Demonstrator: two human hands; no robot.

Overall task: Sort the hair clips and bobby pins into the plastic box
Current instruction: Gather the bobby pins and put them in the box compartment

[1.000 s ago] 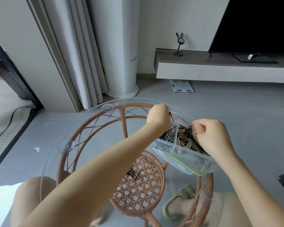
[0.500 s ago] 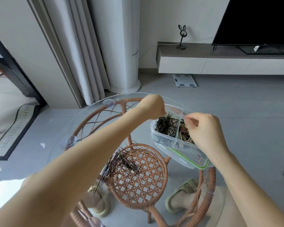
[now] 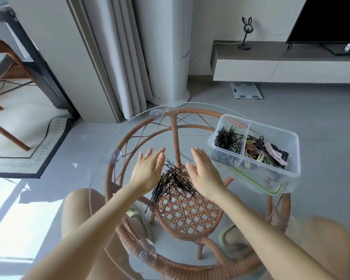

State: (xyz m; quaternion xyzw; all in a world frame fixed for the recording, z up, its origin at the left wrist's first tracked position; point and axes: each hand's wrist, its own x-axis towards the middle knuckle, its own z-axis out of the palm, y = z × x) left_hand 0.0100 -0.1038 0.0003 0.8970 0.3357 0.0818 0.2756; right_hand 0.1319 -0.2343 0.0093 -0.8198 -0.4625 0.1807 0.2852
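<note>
Near the middle of the frame, on the round glass table point(image 3: 141, 138), both hands now flank the loose pile of black bobby pins point(image 3: 174, 182). Half a second ago they were up at the plastic box point(image 3: 298, 156), the left hand over its pin compartment and the right hand pinching at the divider. Since then both have drawn back towards the person and down to the pile. The left hand point(image 3: 149, 170) stands on the pile's left side, palm facing inward, fingers straight and close together, holding nothing. The right hand point(image 3: 205, 174) mirrors it on the pile's right side, fingers also straight and empty. Whether either palm edge touches the glass or the pins cannot be told.

The box sits at the right of the frame on the table's far right edge, on top of a green-edged lid point(image 3: 257, 183), well clear of both hands. Its left compartment holds a heap of sorted pins point(image 3: 228, 141); its right compartment holds mixed hair clips point(image 3: 265, 154) in brown, pink, cream and black. One stray pin point(image 3: 183, 156) lies just beyond the pile, between the fingertips of the two hands.

The view has also tipped downward, so the pile and the rattan frame point(image 3: 174, 134) beneath the glass show more fully than before.
</note>
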